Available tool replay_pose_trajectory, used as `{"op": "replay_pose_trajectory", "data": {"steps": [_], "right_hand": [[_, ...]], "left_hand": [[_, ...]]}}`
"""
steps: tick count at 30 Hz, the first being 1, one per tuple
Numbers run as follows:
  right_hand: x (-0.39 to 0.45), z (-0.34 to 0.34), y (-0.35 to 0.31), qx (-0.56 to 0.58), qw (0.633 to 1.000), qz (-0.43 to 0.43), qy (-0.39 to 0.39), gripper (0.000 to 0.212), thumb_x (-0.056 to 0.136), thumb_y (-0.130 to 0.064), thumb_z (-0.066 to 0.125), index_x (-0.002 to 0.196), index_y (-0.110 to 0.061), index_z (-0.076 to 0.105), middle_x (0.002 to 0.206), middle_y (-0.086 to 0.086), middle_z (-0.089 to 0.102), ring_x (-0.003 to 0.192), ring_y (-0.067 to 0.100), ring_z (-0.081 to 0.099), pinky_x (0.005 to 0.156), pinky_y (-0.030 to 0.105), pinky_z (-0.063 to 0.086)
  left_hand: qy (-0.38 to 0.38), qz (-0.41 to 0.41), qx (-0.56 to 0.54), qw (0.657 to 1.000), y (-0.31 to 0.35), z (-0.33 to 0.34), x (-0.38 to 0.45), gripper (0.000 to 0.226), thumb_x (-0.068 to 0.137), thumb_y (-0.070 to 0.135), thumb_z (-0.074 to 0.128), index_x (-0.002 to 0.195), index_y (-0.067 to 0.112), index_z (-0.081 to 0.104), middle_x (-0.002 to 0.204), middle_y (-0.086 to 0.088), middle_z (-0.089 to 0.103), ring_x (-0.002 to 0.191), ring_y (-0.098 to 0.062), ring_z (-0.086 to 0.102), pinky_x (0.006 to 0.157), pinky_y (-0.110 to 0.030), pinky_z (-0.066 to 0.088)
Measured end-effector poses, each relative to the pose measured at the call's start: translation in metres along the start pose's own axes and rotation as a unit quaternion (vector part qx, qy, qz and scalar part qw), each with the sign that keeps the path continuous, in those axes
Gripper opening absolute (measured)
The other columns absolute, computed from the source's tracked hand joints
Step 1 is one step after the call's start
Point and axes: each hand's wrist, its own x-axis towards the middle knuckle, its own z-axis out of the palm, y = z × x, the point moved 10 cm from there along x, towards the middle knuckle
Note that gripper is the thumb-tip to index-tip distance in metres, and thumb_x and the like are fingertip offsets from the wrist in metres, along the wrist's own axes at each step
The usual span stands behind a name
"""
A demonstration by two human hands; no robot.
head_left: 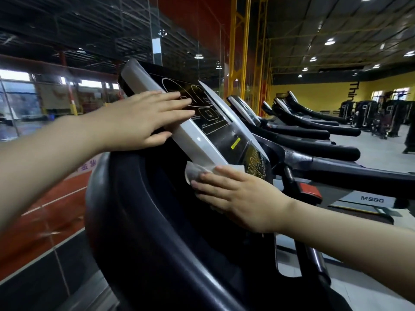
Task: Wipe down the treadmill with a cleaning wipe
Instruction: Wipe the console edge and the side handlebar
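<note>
The treadmill's console (215, 131) fills the middle of the head view, a black panel with a silver rim, tilted to the right. My left hand (143, 117) lies flat on the console's upper left edge, fingers straight across the display and thumb under the silver rim. My right hand (235, 194) presses a white cleaning wipe (197, 172) against the black surface just below the console's lower silver corner. The wipe sticks out crumpled beyond my fingertips; the rest is hidden under the palm. The thick black handrail (125, 221) curves below both hands.
A row of several more treadmills (314, 131) runs off to the right toward a yellow wall. A red safety clip (307, 190) sits on the console's right side. Glass panels and a red floor lie to the left.
</note>
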Motion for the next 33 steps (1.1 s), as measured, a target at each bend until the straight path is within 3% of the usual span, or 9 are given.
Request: {"op": "replay_pose_trajectory", "data": {"steps": [6, 10, 16, 19, 21, 26, 28, 30, 33], "right_hand": [[-0.081, 0.031, -0.03, -0.01, 0.996, -0.086, -0.02, 0.051, 0.098, -0.022, 0.03, 0.148, -0.018, 0.041, 0.161, -0.002, 0.023, 0.15, 0.019, 0.013, 0.122, 0.043, 0.003], [-0.097, 0.036, -0.028, 0.001, 0.99, -0.14, -0.024, 0.04, 0.1, -0.022, 0.036, 0.132, -0.024, 0.06, 0.154, -0.009, 0.037, 0.147, 0.012, 0.023, 0.121, 0.039, 0.011], [-0.092, 0.008, -0.034, 0.141, 0.987, -0.081, -0.008, 0.037, 0.097, -0.017, 0.044, 0.132, -0.017, 0.057, 0.135, -0.004, 0.06, 0.13, 0.012, 0.05, 0.116, 0.028, 0.028], [-0.073, -0.014, -0.047, 0.205, 0.978, -0.023, 0.024, 0.025, 0.099, -0.017, 0.039, 0.113, -0.013, 0.059, 0.114, 0.0, 0.067, 0.111, 0.018, 0.062, 0.097, 0.03, 0.048], [-0.054, -0.023, -0.059, 0.178, 0.983, -0.027, 0.039, 0.024, 0.1, -0.016, 0.035, 0.105, -0.013, 0.058, 0.103, 0.002, 0.065, 0.099, 0.023, 0.061, 0.086, 0.034, 0.051], [0.02, -0.025, -0.061, 0.095, 0.992, 0.029, 0.082, 0.016, 0.086, -0.01, 0.039, 0.085, -0.014, 0.055, 0.08, 0.006, 0.058, 0.061, 0.023, 0.056, 0.049, 0.032, 0.045], [0.056, -0.021, -0.047, 0.061, 0.992, 0.084, 0.073, 0.022, 0.08, -0.008, 0.037, 0.079, -0.016, 0.058, 0.075, 0.008, 0.061, 0.048, 0.02, 0.056, 0.037, 0.026, 0.027], [0.091, -0.027, -0.031, 0.033, 0.988, 0.131, 0.079, 0.027, 0.077, -0.007, 0.036, 0.074, -0.017, 0.061, 0.073, 0.01, 0.064, 0.041, 0.017, 0.054, 0.038, 0.024, 0.012], [0.129, -0.035, -0.011, 0.021, 0.979, 0.177, 0.103, 0.03, 0.077, -0.005, 0.035, 0.071, -0.016, 0.062, 0.071, 0.008, 0.066, 0.042, 0.015, 0.055, 0.041, 0.025, 0.012]], "left_hand": [[0.018, -0.002, -0.001, 1.0, 0.003, -0.007, 0.0, 0.059, 0.096, 0.046, 0.034, 0.153, 0.029, 0.029, 0.159, 0.004, 0.028, 0.147, -0.019, 0.025, 0.117, -0.047, 0.027], [0.019, -0.027, -0.038, 0.999, 0.004, -0.01, -0.001, 0.063, 0.091, 0.025, 0.06, 0.15, 0.029, 0.037, 0.158, 0.008, 0.029, 0.148, -0.017, 0.024, 0.118, -0.047, 0.026], [0.051, -0.147, -0.218, 0.963, 0.005, -0.014, -0.017, 0.045, 0.096, 0.032, 0.051, 0.14, 0.034, 0.049, 0.155, 0.016, 0.031, 0.148, -0.001, 0.015, 0.12, -0.029, 0.015], [0.122, -0.246, -0.318, 0.907, -0.007, -0.017, -0.039, 0.032, 0.094, 0.023, 0.053, 0.121, 0.039, 0.06, 0.142, 0.017, 0.051, 0.136, 0.006, 0.037, 0.113, -0.014, 0.026], [0.162, -0.344, -0.368, 0.848, -0.021, -0.01, -0.057, 0.027, 0.09, 0.025, 0.055, 0.109, 0.041, 0.066, 0.127, 0.016, 0.062, 0.121, -0.001, 0.054, 0.109, -0.024, 0.037], [0.167, -0.465, -0.406, 0.769, -0.039, 0.011, -0.08, 0.025, 0.084, 0.029, 0.054, 0.104, 0.039, 0.067, 0.107, 0.018, 0.065, 0.108, -0.009, 0.058, 0.096, -0.03, 0.043], [0.176, -0.469, -0.41, 0.762, -0.039, 0.009, -0.08, 0.025, 0.088, 0.025, 0.054, 0.105, 0.036, 0.068, 0.108, 0.017, 0.064, 0.107, -0.008, 0.056, 0.09, -0.026, 0.04], [0.171, -0.476, -0.404, 0.762, -0.039, 0.008, -0.08, 0.025, 0.09, 0.024, 0.052, 0.107, 0.034, 0.068, 0.111, 0.017, 0.063, 0.108, -0.007, 0.055, 0.088, -0.026, 0.038], [0.159, -0.464, -0.412, 0.768, -0.036, 0.008, -0.078, 0.023, 0.087, 0.029, 0.051, 0.103, 0.037, 0.066, 0.11, 0.02, 0.063, 0.109, -0.006, 0.055, 0.089, -0.027, 0.039]]}}
